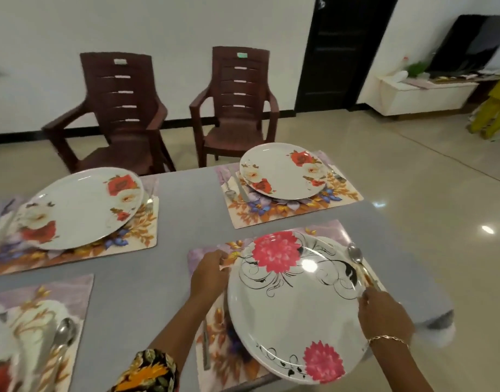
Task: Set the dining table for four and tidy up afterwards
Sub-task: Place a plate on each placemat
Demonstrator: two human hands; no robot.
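Observation:
A white plate with pink flowers [294, 304] lies on the near right placemat [215, 335] of the grey table [181, 222]. My left hand [208, 274] has its fingers curled at the plate's left rim. My right hand [384, 315] pinches the handle of a spoon [356, 256] at the plate's right edge. A knife [206, 349] lies left of this plate. Two plates with red flowers rest on far mats, one at the left [79, 207] and one at the right [282, 171]. A third mat at the near left [39, 321] carries a spoon [62, 338].
Two brown plastic chairs stand beyond the table, one [116, 114] on the left and one [237, 108] on the right. A dark door [342, 49] and a white cabinet [424, 94] are at the back right. Glossy floor lies right of the table.

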